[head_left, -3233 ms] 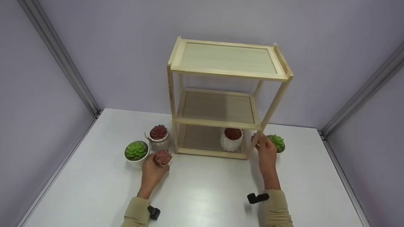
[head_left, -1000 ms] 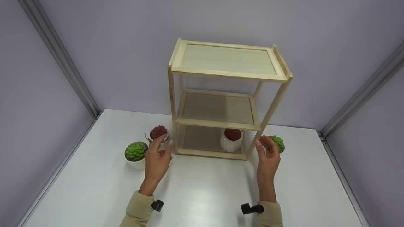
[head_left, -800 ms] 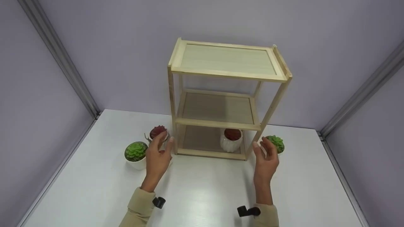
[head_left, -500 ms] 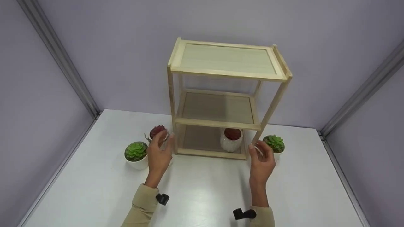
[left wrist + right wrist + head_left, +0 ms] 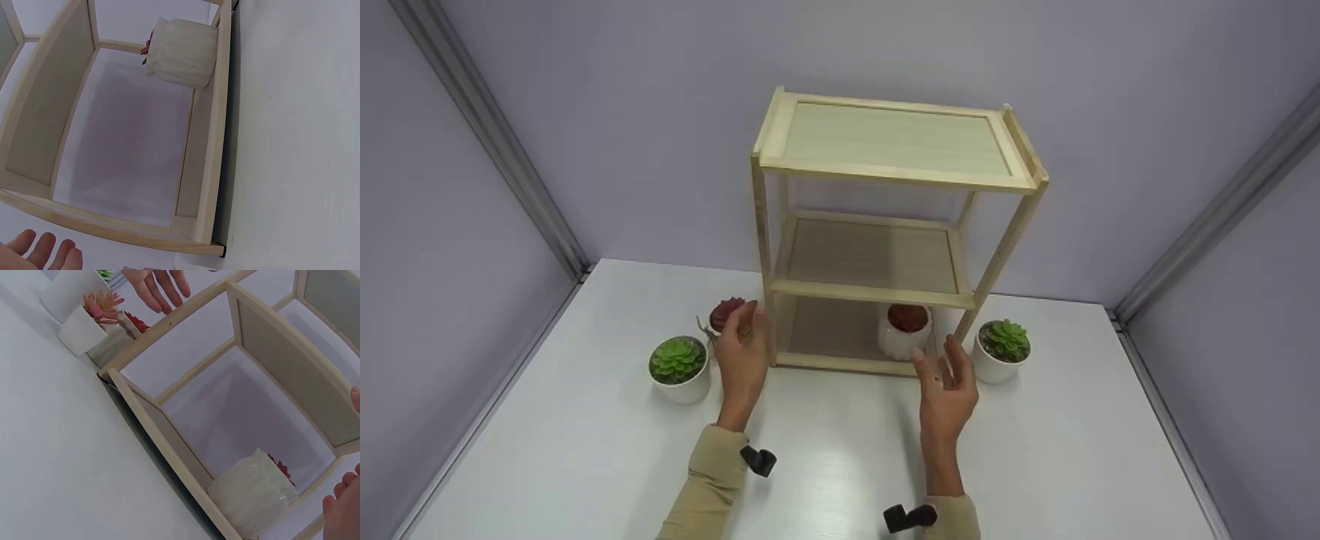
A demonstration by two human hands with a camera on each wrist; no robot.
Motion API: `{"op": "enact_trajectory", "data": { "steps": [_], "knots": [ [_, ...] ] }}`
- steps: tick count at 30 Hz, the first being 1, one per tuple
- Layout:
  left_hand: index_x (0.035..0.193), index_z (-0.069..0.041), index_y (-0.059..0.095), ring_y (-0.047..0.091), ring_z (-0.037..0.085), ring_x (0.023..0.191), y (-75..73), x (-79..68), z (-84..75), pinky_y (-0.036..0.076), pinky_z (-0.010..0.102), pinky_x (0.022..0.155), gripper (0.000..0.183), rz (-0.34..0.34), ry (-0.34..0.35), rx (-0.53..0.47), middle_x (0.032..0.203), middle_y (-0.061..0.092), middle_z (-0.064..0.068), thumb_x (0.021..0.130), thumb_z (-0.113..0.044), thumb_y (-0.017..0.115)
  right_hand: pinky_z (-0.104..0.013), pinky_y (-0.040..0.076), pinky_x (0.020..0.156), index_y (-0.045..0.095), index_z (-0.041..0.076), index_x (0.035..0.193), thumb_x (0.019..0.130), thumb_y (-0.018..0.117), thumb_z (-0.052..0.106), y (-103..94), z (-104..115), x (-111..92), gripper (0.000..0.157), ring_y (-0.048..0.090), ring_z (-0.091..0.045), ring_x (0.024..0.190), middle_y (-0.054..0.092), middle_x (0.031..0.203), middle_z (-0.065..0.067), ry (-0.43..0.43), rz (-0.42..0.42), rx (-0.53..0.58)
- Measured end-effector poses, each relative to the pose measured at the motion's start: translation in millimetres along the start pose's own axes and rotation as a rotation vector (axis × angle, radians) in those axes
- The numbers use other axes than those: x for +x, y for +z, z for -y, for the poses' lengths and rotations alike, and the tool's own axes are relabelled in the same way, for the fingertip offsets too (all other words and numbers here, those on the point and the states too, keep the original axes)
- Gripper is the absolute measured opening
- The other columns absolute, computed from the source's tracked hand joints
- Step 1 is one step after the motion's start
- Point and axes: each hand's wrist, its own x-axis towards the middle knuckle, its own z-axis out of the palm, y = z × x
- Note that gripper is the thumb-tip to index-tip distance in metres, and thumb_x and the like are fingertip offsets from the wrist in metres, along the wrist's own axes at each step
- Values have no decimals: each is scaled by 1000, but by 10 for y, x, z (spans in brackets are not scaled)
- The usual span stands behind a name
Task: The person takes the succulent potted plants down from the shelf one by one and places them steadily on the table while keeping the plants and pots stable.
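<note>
My left hand point(image 5: 741, 367) hovers at the shelf's left front post, fingers loosely bent and holding nothing. Below it, mostly hidden in the head view, a small white pot with a pink succulent point(image 5: 102, 308) shows in the right wrist view. A dark red succulent point(image 5: 726, 312) in a pot stands behind that hand. My right hand point(image 5: 949, 397) is raised before the shelf's right front corner, thumb and fingers apart with nothing between them. Nearest to it, a white ribbed pot point(image 5: 901, 341) with a red succulent sits on the bottom tier of the wooden shelf point(image 5: 870, 290).
A green succulent in a white pot point(image 5: 686, 386) stands left of the left hand. Another green succulent point(image 5: 1005, 341) in a white pot is right of the shelf. The shelf stands on the white table point(image 5: 825, 465) close to the back wall point(image 5: 675, 150).
My left hand has let go of the pink succulent's pot, rising slightly forward. My right hand has moved left and nearer, away from the right post, uncovering the green succulent beside the shelf.
</note>
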Motion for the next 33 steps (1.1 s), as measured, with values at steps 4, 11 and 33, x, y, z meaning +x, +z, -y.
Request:
{"op": "enact_trajectory", "data": {
  "steps": [4, 11, 33],
  "knots": [
    [140, -5, 63, 61, 35, 135, 64, 28, 28, 49, 51, 116, 46, -17, -16, 0, 140, 66, 19, 110, -39, 56, -47, 36, 127, 50, 0, 152, 90, 83, 8, 51, -57, -12, 70, 42, -29, 154, 49, 159, -17, 17, -17, -6],
    [145, -12, 60, 59, 36, 138, 129, 50, 83, 39, 63, 118, 58, -25, -106, 30, 145, 64, 17, 108, -56, 50, -50, 31, 129, 45, 1, 156, 87, 86, 10, 196, -90, -4, 81, 36, -34, 157, 42, 165, -18, 24, -47, -40],
    [116, -7, 69, 60, 26, 108, 309, 92, 167, 46, 42, 94, 46, -20, -85, -169, 117, 69, 11, 112, -46, 45, -55, 23, 132, 22, 3, 166, 81, 92, 21, 461, -280, 144, 111, 17, -38, 164, 20, 174, -21, 130, -32, -167]
  ]
}}
